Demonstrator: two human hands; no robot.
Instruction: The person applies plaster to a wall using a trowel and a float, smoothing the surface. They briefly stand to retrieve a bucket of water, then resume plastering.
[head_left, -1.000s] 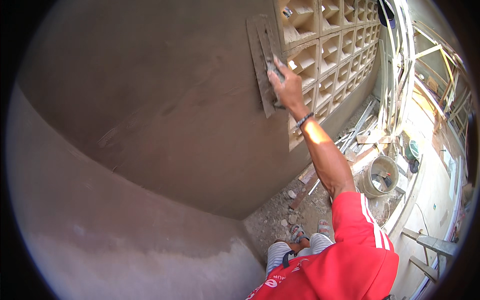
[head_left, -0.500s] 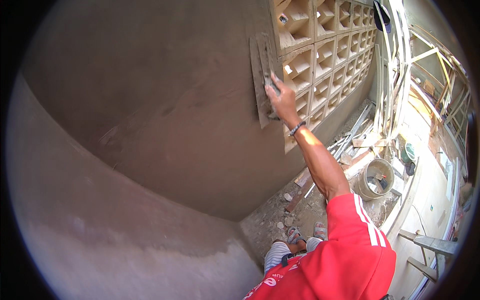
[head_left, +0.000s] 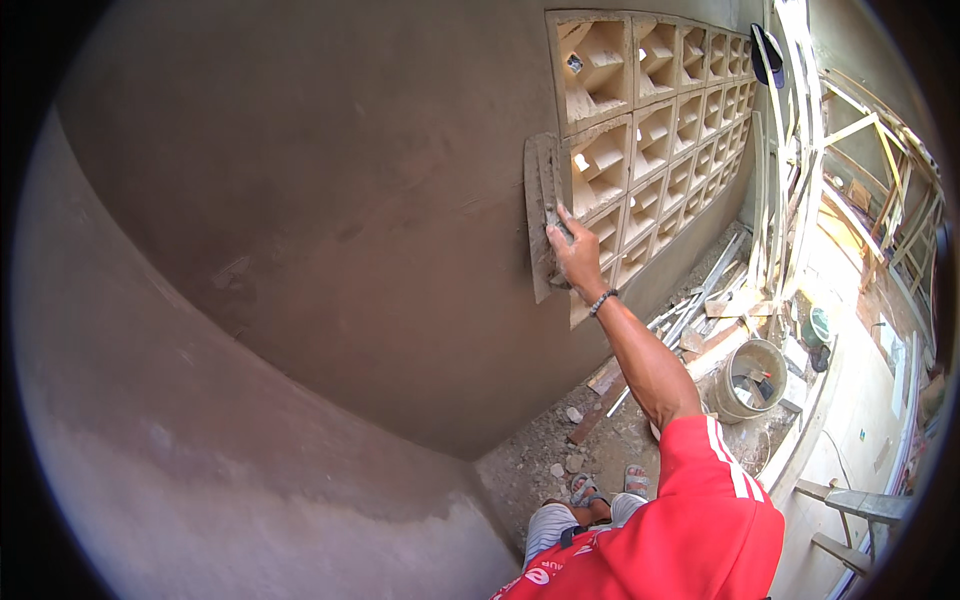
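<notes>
My right hand (head_left: pixel 574 252) is closed round the handle of a long, flat plastering trowel (head_left: pixel 538 225), smeared with grey mortar. The blade stands nearly upright against the grey-brown plastered wall (head_left: pixel 400 250). Its right edge runs alongside the left border of a panel of pale vent blocks (head_left: pixel 600 165). My fingers hide most of the handle. The arm reaches out extended, with a dark beaded bracelet at the wrist. My left hand is out of the picture.
A second plastered wall (head_left: pixel 200 440) meets this one at the left corner. Rubble and boards lie along the wall's foot. A bucket (head_left: pixel 752 382) holding tools stands on the right, near bamboo poles (head_left: pixel 790 170). A cap (head_left: pixel 767 55) hangs above; a metal frame (head_left: pixel 870 505) is at lower right.
My right hand has brought the trowel down the wall and slightly right, along the vent blocks' edge. The whole view has shifted a little, so the wall appears lower.
</notes>
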